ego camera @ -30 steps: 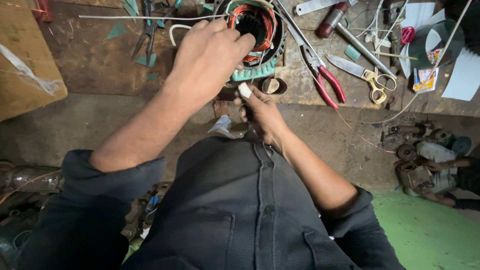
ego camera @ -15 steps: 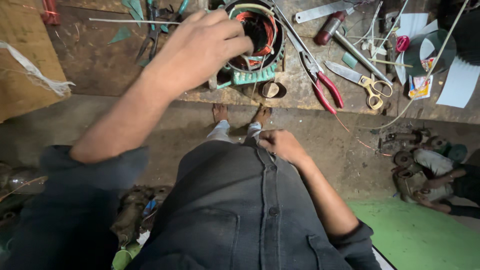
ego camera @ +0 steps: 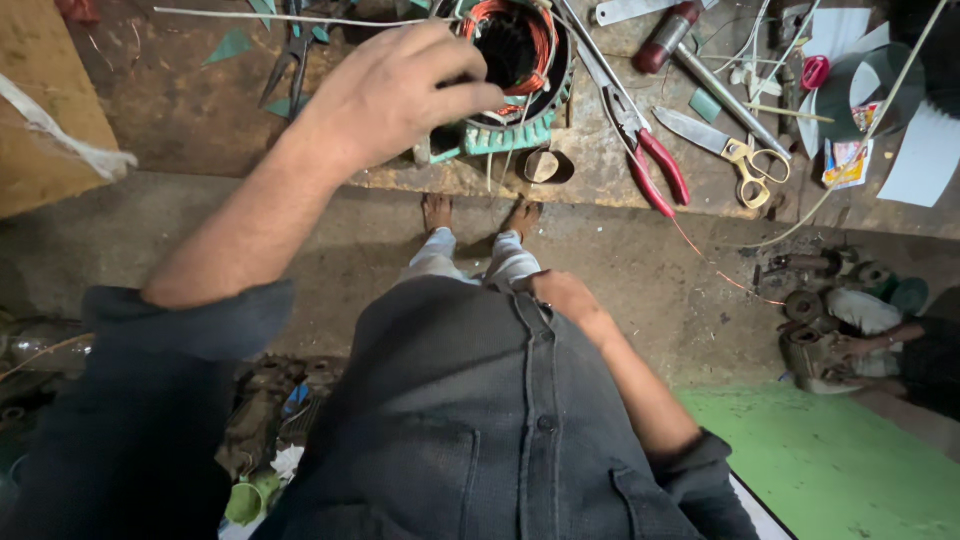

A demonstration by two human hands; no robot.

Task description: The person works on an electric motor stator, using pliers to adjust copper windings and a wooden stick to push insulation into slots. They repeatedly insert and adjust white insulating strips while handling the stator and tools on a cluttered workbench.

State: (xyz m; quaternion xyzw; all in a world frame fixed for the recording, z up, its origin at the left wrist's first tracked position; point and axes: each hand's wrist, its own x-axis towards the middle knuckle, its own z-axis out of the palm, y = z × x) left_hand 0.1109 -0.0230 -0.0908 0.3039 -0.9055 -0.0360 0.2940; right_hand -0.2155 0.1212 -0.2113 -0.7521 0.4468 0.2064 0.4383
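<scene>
Overhead, one round motor stator with orange copper windings and a green-blue toothed casing [ego camera: 515, 75] sat near the front edge of a worn, stained workbench [ego camera: 180, 130], its open bore facing up toward the camera, so its long axis ran vertically. The left hand [ego camera: 395, 90] rested on the stator's left rim, fingers curled over the casing and touching it; whether they truly clamped it could not be told. The right hand [ego camera: 560, 295] hung below the bench edge against the front of a dark button-up shirt, loosely closed, and whether it held anything could not be told.

Right of the stator lay one pair of red-handled pliers [ego camera: 645, 150], pointing diagonally from upper left to lower right, its handles reaching close to the bench edge. Just beyond were one pair of scissors with yellow handles [ego camera: 725, 150] and one screwdriver with a dark red handle [ego camera: 690, 45], all slanted the same way. A second pair of dark pliers [ego camera: 290, 55] lay to the left of the hand, with bare bench between it and a brown board [ego camera: 45, 110] at the far left. One small dark cup-shaped piece [ego camera: 545, 165] sat at the very front edge, just below the stator. Two bare feet [ego camera: 480, 215] stood on the concrete floor under the bench.
</scene>
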